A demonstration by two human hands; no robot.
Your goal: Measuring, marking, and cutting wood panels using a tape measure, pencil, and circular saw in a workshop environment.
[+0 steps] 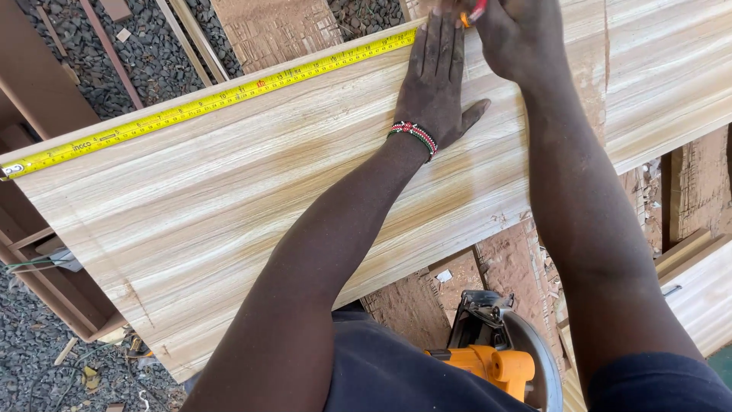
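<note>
The left hand (pixel 435 88) lies flat on the board (pixel 229 221), palm down, with the fingers straight and close together and the thumb spread out to the side. The fingertips press on the yellow tape (pixel 213 101) near the far edge of the board. A beaded bracelet (pixel 414 135) sits on the left wrist.

The right hand (pixel 518 34) is just beside the left one, at the top of the view. Its fingers are curled tightly around a pencil (pixel 474 13), of which only a small red and orange part shows at the top edge. The tip of the pencil is hidden, so I cannot tell if it touches the board.

The tape runs along the far edge of the board, from the left hand to the left corner, where its metal hook (pixel 12 169) catches the end. The board is a pale panel with a striped wood pattern and it lies across the whole view.

Below the board, near the person's body, an orange circular saw (pixel 496 355) rests on brown boards (pixel 511 267). Grey gravel (pixel 152 53) covers the ground beyond the far edge.
</note>
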